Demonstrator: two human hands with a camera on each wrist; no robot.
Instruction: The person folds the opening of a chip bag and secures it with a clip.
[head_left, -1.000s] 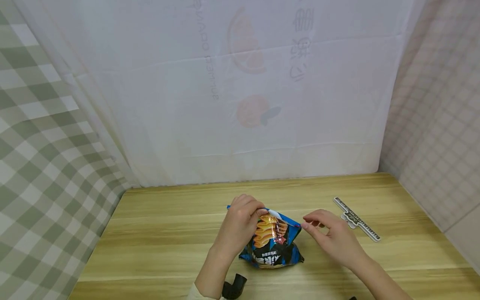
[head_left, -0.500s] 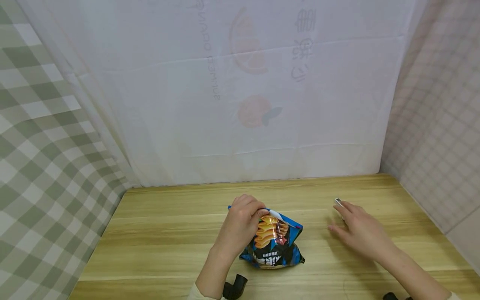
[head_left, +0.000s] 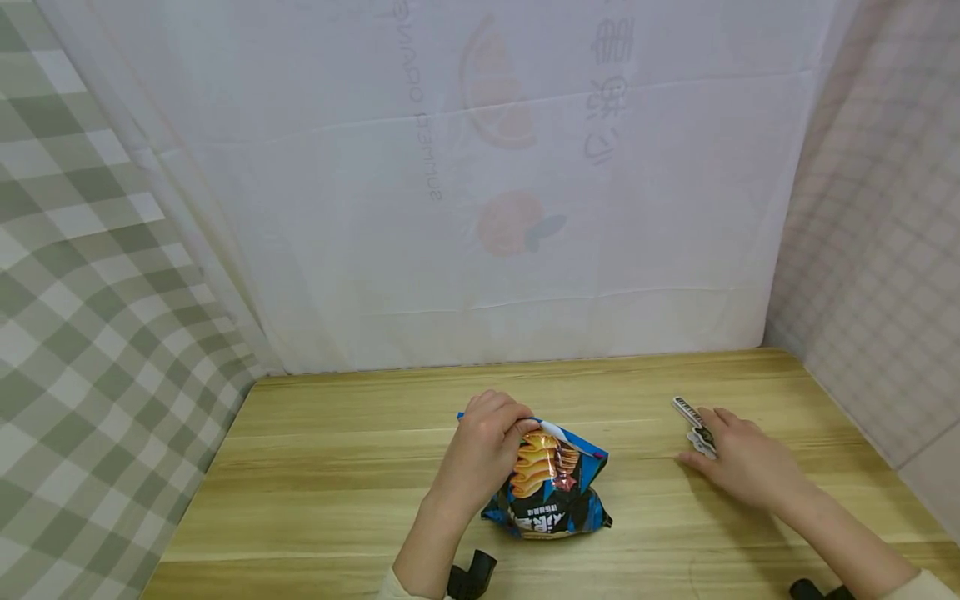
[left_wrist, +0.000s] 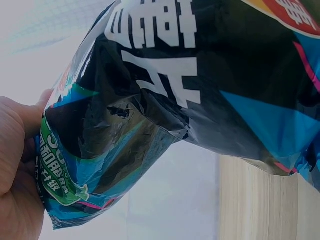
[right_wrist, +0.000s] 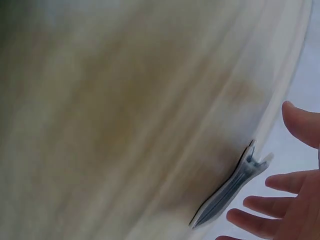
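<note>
A blue and black bag of chips (head_left: 551, 492) stands mid-table, its printing upside down in the head view. My left hand (head_left: 480, 446) grips its folded top edge, leaving the right corner of the fold free. From the left wrist view, the crinkled bag (left_wrist: 200, 95) fills most of the frame, with the thumb and palm (left_wrist: 17, 165) at its left end. To the right, my right hand (head_left: 750, 467) hovers over a long sealing clip (head_left: 688, 411), covering its near half. The right wrist view has the fingers spread apart beside the clip (right_wrist: 225, 192), holding nothing.
The wooden table (head_left: 337, 467) reaches back to a white cloth (head_left: 337, 250) with faded orange prints. Checked cloth (head_left: 90, 275) hangs at the left, and a paler gridded one (head_left: 870, 250) at the right. Black wrist gear (head_left: 471, 575) shows below the left forearm.
My right hand has let go of the bag's right corner and moved right, over the clip. The left hand keeps its grip on the folded top.
</note>
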